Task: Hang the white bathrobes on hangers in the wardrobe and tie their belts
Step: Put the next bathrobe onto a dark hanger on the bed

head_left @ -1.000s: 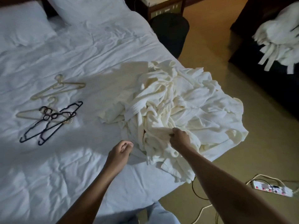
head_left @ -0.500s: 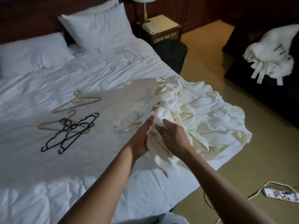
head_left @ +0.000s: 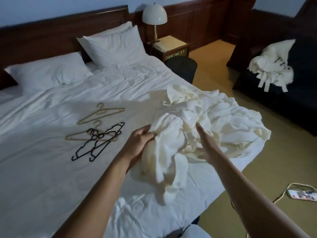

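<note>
White terry cloth bunches in your left hand (head_left: 139,143): its fingers are curled round a fold of one bathrobe (head_left: 168,152), which droops onto the near edge of the bed (head_left: 42,177). Your right hand (head_left: 205,143) reaches into the same cloth with fingers straight and close together, pinching nothing. Just behind it, the bathrobe pile (head_left: 223,121) lies at the bed's right edge. Left of your hands, apart from the pile, beige hangers (head_left: 103,114) and black hangers (head_left: 110,133) lie tangled on the sheet. Farther off, more white robes (head_left: 272,66) sit heaped on a dark sofa (head_left: 283,103).
</note>
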Demonstrator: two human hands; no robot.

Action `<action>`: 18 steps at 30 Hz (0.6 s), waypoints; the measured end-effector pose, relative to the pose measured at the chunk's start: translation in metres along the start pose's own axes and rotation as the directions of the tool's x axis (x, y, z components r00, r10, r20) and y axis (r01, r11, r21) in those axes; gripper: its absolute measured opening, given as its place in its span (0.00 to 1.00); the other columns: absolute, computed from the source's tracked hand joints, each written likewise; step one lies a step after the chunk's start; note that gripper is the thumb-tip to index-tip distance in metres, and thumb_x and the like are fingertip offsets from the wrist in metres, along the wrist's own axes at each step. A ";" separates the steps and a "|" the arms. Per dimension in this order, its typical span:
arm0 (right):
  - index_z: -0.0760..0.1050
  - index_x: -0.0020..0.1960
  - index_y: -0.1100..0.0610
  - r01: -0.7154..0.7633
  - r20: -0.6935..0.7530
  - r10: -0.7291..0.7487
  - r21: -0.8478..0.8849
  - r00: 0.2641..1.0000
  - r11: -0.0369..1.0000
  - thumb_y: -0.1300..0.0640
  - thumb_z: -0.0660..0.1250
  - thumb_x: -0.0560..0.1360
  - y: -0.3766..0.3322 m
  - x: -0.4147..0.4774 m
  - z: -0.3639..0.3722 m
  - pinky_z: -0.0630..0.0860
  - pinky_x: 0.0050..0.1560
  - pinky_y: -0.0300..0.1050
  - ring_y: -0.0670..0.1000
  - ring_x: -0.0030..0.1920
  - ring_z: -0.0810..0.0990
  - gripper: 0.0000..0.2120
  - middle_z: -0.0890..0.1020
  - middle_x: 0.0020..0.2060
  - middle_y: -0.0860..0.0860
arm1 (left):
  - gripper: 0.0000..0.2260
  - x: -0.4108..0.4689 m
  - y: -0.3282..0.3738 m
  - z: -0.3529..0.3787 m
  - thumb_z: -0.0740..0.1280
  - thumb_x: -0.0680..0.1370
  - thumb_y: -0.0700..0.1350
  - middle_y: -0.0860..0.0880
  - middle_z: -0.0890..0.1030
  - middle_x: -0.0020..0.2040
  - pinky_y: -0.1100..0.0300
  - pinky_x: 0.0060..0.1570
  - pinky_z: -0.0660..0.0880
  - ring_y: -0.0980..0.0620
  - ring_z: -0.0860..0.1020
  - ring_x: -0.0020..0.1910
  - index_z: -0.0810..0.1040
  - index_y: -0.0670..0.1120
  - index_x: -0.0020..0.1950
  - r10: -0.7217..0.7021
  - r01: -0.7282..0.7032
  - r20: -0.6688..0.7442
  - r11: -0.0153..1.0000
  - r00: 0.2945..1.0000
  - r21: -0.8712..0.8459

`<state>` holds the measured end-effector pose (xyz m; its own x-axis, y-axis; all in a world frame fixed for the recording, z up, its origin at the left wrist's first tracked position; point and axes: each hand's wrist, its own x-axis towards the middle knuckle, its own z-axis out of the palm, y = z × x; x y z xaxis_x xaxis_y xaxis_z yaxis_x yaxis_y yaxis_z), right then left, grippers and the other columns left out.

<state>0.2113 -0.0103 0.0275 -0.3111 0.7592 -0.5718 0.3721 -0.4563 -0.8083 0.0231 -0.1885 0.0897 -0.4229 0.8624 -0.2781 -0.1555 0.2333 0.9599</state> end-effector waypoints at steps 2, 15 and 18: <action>0.76 0.67 0.50 -0.231 0.298 0.159 0.226 0.941 0.946 0.25 0.67 0.69 0.016 0.006 0.032 0.76 0.61 0.67 0.64 0.60 0.81 0.37 0.81 0.59 0.56 | 0.12 -0.029 -0.002 -0.018 0.66 0.80 0.38 0.42 0.86 0.53 0.56 0.46 0.78 0.45 0.84 0.49 0.84 0.47 0.60 -0.005 0.000 0.095 0.999 0.995 0.051; 0.74 0.55 0.67 0.367 0.522 -0.347 0.069 0.779 0.928 0.60 0.74 0.73 0.015 -0.077 0.140 0.74 0.36 0.46 0.53 0.40 0.79 0.17 0.80 0.41 0.58 | 0.26 -0.133 -0.116 -0.145 0.69 0.68 0.59 0.51 0.80 0.62 0.48 0.61 0.78 0.49 0.79 0.61 0.77 0.59 0.67 -0.209 0.394 -0.441 0.835 0.873 0.384; 0.75 0.47 0.63 0.630 0.672 -0.413 -0.104 0.615 0.769 0.56 0.77 0.71 0.019 -0.110 0.154 0.73 0.38 0.48 0.49 0.38 0.76 0.14 0.78 0.38 0.55 | 0.29 -0.122 -0.105 -0.129 0.70 0.70 0.70 0.49 0.78 0.66 0.49 0.61 0.74 0.48 0.78 0.63 0.74 0.60 0.68 -0.291 0.339 -0.431 0.940 0.854 0.037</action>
<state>0.1175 -0.1740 0.0529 -0.9326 0.3430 -0.1120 0.1808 0.1757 -0.9677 -0.0239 -0.3764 0.0184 -0.7008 0.4748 -0.5323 -0.2569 0.5282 0.8093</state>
